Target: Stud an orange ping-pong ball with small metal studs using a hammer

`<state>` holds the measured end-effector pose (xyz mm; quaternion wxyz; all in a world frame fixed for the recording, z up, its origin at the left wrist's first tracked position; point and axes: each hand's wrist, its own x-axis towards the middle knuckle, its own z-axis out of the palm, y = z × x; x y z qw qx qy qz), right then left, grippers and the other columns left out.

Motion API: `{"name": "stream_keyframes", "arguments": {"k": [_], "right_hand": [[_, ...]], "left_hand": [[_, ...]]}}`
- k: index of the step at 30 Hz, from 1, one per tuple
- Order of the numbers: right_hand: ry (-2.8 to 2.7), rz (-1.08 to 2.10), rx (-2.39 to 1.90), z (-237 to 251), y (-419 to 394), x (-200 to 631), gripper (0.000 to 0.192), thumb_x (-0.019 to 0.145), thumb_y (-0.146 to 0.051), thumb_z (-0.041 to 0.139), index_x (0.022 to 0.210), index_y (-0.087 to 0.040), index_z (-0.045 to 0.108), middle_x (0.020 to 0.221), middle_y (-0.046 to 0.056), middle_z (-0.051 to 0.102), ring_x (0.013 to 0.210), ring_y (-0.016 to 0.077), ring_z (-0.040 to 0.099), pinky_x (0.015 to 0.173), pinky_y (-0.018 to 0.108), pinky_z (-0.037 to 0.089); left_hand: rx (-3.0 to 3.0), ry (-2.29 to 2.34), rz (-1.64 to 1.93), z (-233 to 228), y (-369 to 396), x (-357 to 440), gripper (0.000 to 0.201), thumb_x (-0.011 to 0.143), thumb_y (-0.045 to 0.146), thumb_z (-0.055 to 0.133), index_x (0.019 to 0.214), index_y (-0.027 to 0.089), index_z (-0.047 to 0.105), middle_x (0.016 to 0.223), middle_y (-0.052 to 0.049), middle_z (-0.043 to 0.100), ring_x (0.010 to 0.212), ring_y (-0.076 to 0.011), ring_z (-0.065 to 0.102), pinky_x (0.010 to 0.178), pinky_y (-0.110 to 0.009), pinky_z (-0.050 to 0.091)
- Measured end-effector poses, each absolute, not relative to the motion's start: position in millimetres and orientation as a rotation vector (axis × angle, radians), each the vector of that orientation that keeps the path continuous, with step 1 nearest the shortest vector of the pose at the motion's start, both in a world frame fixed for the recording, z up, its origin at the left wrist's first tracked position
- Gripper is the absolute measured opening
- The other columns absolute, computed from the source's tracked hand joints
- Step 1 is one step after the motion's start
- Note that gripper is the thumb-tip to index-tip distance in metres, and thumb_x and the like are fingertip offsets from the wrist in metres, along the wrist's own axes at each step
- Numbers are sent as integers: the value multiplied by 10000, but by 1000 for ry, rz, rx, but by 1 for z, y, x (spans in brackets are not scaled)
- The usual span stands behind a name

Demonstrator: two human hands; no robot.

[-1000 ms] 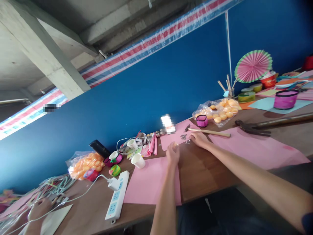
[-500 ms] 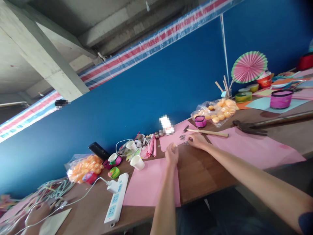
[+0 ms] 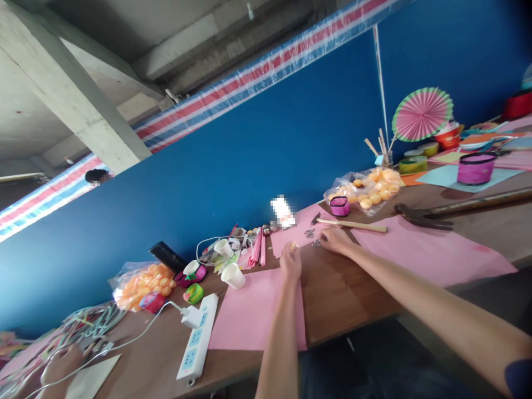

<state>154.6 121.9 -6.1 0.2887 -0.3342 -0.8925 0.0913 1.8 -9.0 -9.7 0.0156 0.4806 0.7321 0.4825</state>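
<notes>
The left hand [image 3: 291, 262] pinches a small yellowish piece [image 3: 293, 245] at its fingertips. Metal bits [image 3: 316, 243] lie just left of the right hand [image 3: 336, 240], whose grip I cannot tell.

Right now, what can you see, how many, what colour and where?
Table: one, brown, in front
Wall: one, blue, behind the table
Large paper sheets: at least three, pink, on the table
Metal bits: two small piles, grey, mid-table
Small hammer: one, pale handle, right of the metal bits
Big hammer: one, dark head, right
Round pieces: many, orange, in two bags
Cups: at least two, white, left of centre
Purple containers: at least two, purple, right
Fan: one, pink and green, back right
Power strip: one, white, front left
Cables: uncountable tangle, pale, left
Other person's hand: at least one, bare, left edge
Left hand: one, bare, mid-table
Right hand: one, bare, near the metal bits
</notes>
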Motion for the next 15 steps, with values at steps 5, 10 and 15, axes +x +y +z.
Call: {"name": "stream_keyframes", "arguments": {"k": [5, 10, 15], "right_hand": [[-2377, 241, -897, -5, 121, 156, 131, 720, -227, 498, 703, -177, 618, 783, 42, 666, 805, 194, 585, 722, 269, 422], [-2376, 246, -904, -6, 121, 156, 137, 727, -219, 499, 722, -168, 626, 806, 53, 668, 825, 194, 586, 745, 267, 420], [-2362, 274, -923, -3, 118, 156, 145, 737, -205, 498, 756, -161, 635, 830, 63, 670, 843, 191, 587, 759, 260, 416]], "left_hand": [[1470, 2256, 1528, -9, -10, 1, 318, 821, 289, 468, 1116, 190, 535, 1034, -91, 635, 879, -184, 615, 813, -321, 462], [1450, 2254, 1556, -8, -10, 1, 306, 827, 290, 459, 1107, 193, 533, 1011, -78, 640, 856, -169, 617, 797, -301, 462], [1432, 2273, 1564, -8, -10, 2, 334, 791, 297, 507, 1105, 183, 528, 1012, -86, 630, 822, -169, 611, 778, -295, 462]]}}
